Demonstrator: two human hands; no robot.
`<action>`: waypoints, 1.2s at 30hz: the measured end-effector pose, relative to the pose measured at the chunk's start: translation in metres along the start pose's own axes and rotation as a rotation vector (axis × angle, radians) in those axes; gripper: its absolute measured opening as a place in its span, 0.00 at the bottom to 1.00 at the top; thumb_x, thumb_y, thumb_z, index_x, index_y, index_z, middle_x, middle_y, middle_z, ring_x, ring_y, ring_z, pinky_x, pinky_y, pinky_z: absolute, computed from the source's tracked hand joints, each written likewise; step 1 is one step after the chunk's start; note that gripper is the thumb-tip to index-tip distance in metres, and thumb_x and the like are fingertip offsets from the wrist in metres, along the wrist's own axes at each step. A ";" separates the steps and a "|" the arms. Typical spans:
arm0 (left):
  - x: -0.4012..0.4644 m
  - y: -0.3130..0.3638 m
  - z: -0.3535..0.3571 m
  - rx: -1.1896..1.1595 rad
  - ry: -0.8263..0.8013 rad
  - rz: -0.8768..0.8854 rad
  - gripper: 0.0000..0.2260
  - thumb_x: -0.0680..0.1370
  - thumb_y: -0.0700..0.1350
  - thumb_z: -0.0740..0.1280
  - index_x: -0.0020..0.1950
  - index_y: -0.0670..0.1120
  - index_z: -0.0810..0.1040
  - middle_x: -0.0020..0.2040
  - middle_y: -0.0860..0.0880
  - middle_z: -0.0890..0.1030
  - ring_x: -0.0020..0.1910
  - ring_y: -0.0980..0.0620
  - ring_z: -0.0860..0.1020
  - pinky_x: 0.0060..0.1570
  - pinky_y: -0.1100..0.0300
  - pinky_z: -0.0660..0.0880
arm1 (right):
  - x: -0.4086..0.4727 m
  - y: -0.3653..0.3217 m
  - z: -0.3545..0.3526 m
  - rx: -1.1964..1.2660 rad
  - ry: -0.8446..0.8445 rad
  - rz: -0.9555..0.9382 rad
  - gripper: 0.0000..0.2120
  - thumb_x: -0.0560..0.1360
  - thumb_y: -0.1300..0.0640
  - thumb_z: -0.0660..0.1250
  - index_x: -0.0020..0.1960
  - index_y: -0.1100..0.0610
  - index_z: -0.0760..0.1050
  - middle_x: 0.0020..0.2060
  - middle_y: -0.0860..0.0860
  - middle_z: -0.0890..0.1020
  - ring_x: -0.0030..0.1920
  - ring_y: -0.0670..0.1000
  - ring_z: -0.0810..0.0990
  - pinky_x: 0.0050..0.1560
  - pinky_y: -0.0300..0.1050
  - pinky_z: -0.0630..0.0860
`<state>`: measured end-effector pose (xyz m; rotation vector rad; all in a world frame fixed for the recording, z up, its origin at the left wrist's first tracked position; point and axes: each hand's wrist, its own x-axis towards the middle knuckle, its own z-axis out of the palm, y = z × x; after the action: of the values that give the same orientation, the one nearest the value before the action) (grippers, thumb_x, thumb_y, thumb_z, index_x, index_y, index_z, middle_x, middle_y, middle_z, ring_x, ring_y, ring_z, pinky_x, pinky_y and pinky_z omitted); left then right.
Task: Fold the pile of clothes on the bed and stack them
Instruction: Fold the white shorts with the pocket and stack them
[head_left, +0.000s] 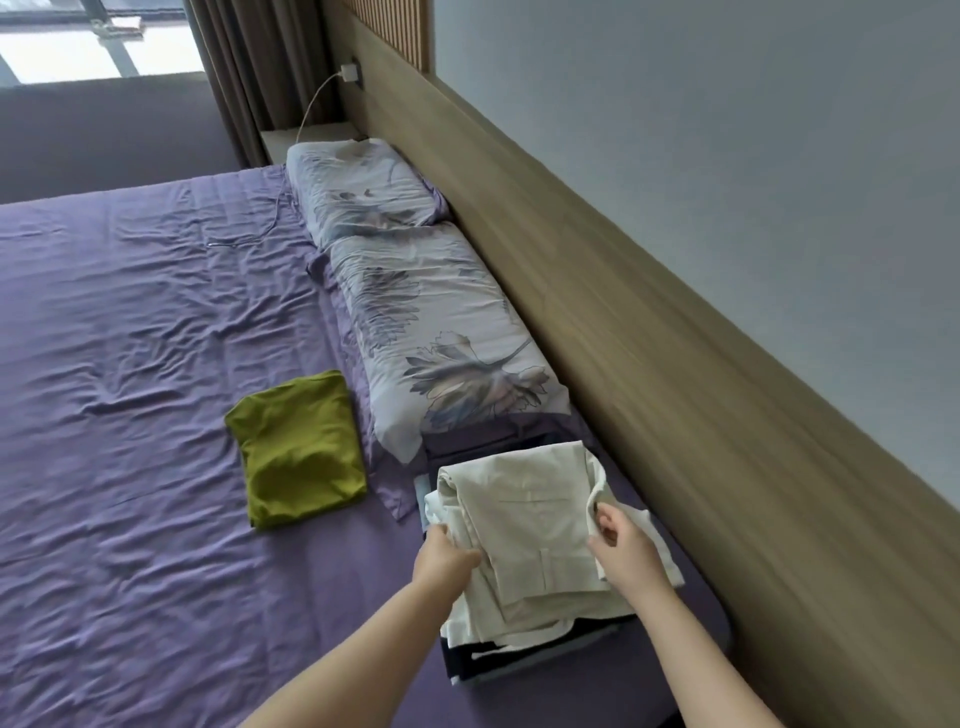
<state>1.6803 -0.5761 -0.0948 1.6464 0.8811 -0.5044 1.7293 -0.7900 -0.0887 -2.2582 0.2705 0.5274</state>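
A folded cream garment (530, 514) lies on top of a stack of folded clothes (519, 654) at the bed's near right corner, with dark and grey layers showing beneath. My left hand (441, 558) grips the cream garment's left edge. At its right edge, my right hand (623, 551) pinches a fold of the cream cloth. A folded olive-green garment (296, 452) lies alone on the purple sheet, to the left of the stack.
The purple sheet (130, 338) covers the wide bed. Two floral pillows (431, 332) lie along the wooden headboard (649, 374) on the right. A charger cable (311, 104) hangs from a wall socket at the back.
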 end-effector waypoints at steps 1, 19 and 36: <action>0.001 -0.003 -0.005 0.032 0.006 0.004 0.27 0.74 0.40 0.68 0.71 0.44 0.64 0.53 0.45 0.77 0.49 0.45 0.78 0.42 0.57 0.73 | -0.003 -0.002 0.007 -0.016 0.001 0.003 0.24 0.78 0.61 0.63 0.73 0.56 0.65 0.68 0.54 0.72 0.67 0.52 0.72 0.62 0.43 0.69; -0.087 -0.079 -0.210 0.211 0.222 0.139 0.08 0.76 0.45 0.66 0.54 0.47 0.77 0.48 0.47 0.82 0.45 0.49 0.83 0.41 0.60 0.77 | -0.123 -0.165 0.208 -0.255 -0.445 -0.493 0.16 0.77 0.61 0.65 0.64 0.59 0.74 0.59 0.52 0.79 0.61 0.48 0.77 0.51 0.29 0.66; -0.160 -0.296 -0.476 -0.022 0.455 -0.004 0.06 0.76 0.43 0.65 0.51 0.46 0.78 0.42 0.47 0.83 0.36 0.54 0.79 0.37 0.65 0.74 | -0.301 -0.296 0.461 -0.453 -0.651 -0.719 0.13 0.76 0.61 0.64 0.59 0.58 0.77 0.55 0.52 0.82 0.56 0.49 0.79 0.50 0.31 0.66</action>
<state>1.2928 -0.1436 -0.0413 1.7699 1.2151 -0.1181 1.4342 -0.2421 -0.0378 -2.2376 -1.0336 0.9346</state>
